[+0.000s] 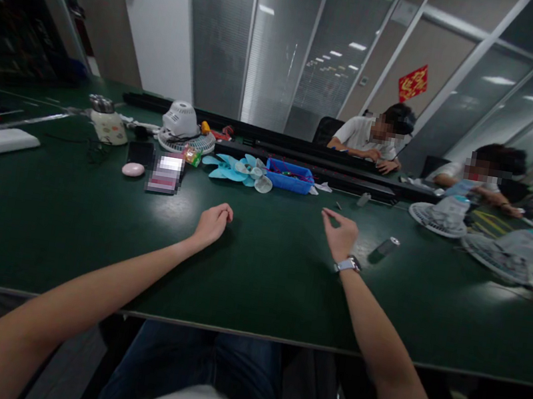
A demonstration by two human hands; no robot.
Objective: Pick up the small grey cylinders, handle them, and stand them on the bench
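Observation:
My left hand [213, 223] is curled closed on the green table; whether anything is inside the fingers is hidden. To its right, my right hand [342, 233], with a watch [349, 264] on the wrist, has thumb and forefinger brought together in a pinch. Anything between those tips is too small to make out. Just beyond the right fingers lies a small thin metal piece [339, 205]. A dark cylinder with a light end cap [384, 250] lies to the right of that hand. Farther off are light-blue fan blades [231, 168] and a blue bin [289, 177] holding small parts.
White fan housings stand at the left [177, 121] and the right [441, 214]. A sticker-covered cup [107, 126], a pink oval object [133, 169] and a phone-like object [166, 174] sit at the left. Long black bars [321, 171] cross behind. Several people sit opposite.

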